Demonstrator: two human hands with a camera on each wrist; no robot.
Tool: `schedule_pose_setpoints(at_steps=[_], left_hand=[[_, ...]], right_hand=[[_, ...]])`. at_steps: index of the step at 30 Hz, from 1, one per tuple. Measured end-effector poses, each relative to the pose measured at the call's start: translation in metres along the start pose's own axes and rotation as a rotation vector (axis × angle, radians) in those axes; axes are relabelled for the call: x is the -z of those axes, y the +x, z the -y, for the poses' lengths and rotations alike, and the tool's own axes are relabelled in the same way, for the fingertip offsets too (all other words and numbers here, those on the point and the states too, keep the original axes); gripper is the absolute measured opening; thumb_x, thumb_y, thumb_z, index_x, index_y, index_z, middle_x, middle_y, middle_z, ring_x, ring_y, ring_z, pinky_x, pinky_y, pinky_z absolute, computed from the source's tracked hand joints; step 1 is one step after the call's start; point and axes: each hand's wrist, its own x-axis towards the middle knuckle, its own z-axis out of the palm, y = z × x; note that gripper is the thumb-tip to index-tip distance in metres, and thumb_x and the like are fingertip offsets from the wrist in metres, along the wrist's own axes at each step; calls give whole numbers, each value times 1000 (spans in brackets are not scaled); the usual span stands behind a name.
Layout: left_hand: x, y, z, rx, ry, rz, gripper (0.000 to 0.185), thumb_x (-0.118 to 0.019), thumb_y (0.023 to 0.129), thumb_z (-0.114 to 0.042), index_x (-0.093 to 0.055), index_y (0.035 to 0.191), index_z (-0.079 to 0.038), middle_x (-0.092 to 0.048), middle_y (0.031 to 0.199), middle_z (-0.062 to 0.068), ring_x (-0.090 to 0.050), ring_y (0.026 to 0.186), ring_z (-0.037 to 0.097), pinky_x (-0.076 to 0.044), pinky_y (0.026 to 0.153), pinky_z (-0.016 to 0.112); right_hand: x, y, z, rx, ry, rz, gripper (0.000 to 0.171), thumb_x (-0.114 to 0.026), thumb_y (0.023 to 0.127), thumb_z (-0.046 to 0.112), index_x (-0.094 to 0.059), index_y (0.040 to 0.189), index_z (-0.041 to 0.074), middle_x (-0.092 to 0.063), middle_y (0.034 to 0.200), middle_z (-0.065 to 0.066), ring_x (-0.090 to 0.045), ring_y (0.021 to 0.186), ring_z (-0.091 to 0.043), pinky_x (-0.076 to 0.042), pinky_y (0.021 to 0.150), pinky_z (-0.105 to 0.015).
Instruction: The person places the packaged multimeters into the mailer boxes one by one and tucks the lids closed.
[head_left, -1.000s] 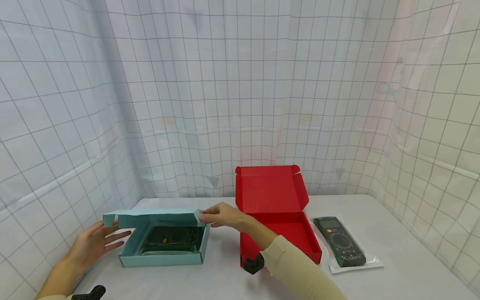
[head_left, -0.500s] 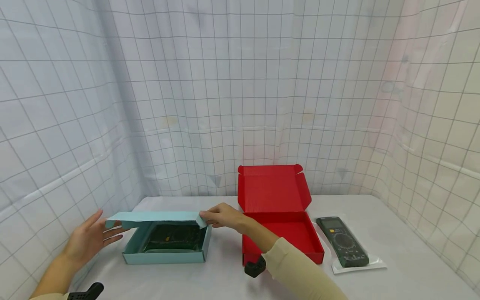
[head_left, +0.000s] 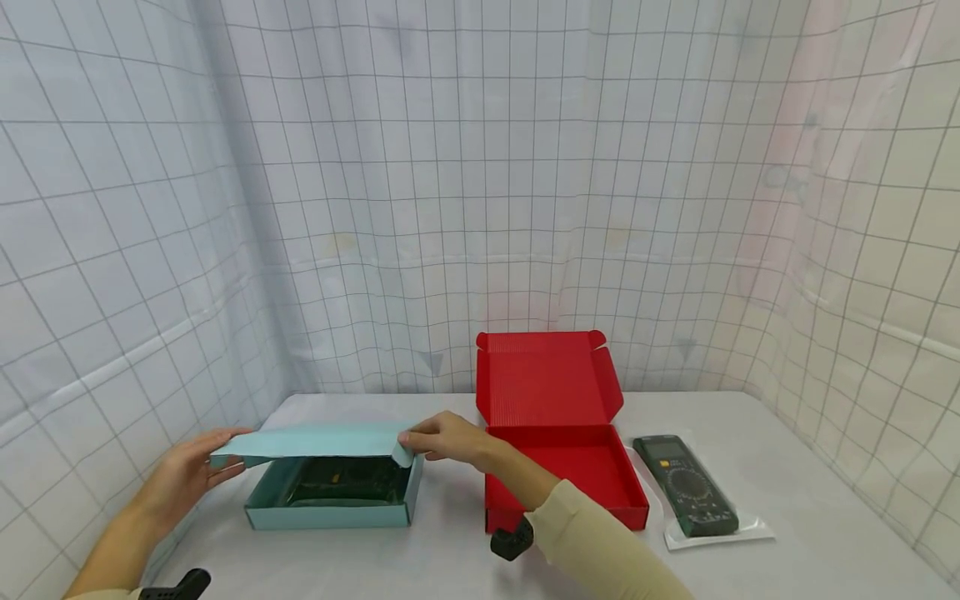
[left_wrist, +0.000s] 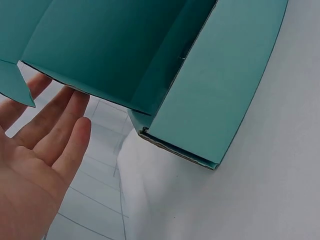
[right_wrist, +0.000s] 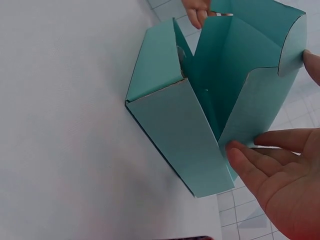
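On the left of the table, in the head view, stands a light-teal cardboard box with its lid partly lowered. A dark packaged item lies inside; the lid covers part of it. My left hand is at the lid's left edge, fingers extended, some passing behind the lid and its flap in the left wrist view. My right hand is at the lid's front right corner. The right wrist view shows its thumb on the folded front flap and its fingers touching the side flap.
A red cardboard box stands open right of centre, near my right forearm. Farther right, a dark green multimeter lies on clear plastic packaging. White gridded curtains enclose the white table at the back and sides.
The teal lid has tilted down, hiding more of the dark item. My left hand moved off slightly, then came back to the lid's left edge. My right hand stays at its corner.
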Motion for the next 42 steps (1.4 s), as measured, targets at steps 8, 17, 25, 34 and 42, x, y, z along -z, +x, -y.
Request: schedule_pose_setpoints(at_steps=[8,17,25,34,42], left_hand=[[-3,-4,5,37,38,-37,43,-30,113,-7,-67,133,-11,-67,124,-8,-65,112,8,-53,94,27],[-3,-9,11,43,56,-53,41,-31,113,-7,-67,134,-10,-67,124,-7,-64,111,9,-54,93,26],[-1,-14,17,52,67,-53,42,-31,113,-5,-66,135,-11,-67,125,-8,-63,114,7,-53,92,26],[-8,-16,26,102,120,-71,38,-35,112,-7,-61,140,-7,-64,130,-12,-60,117,3,-51,90,28],[-7,-27,25,86,108,-73,38,-36,112,-4,-61,140,-8,-63,131,-12,-62,114,7,-52,89,27]], right_hand=[[-3,-1,-1,9,-25,-7,49,-65,102,34,-64,139,2,-66,128,1,-66,115,-28,-54,97,-34],[-6,-5,-5,17,-102,-12,56,-67,99,38,-61,142,4,-64,132,2,-68,110,-23,-54,96,-35],[-9,-4,-8,26,-141,-45,62,-71,95,41,-61,143,3,-63,135,4,-60,117,-11,-54,95,-32],[-12,-13,-15,2,-170,-76,65,-77,90,40,-61,142,3,-66,129,5,-62,117,-13,-57,92,-33],[-16,-9,-10,38,-200,-52,70,-78,88,42,-61,143,3,-67,131,5,-63,119,-13,-55,93,-30]])
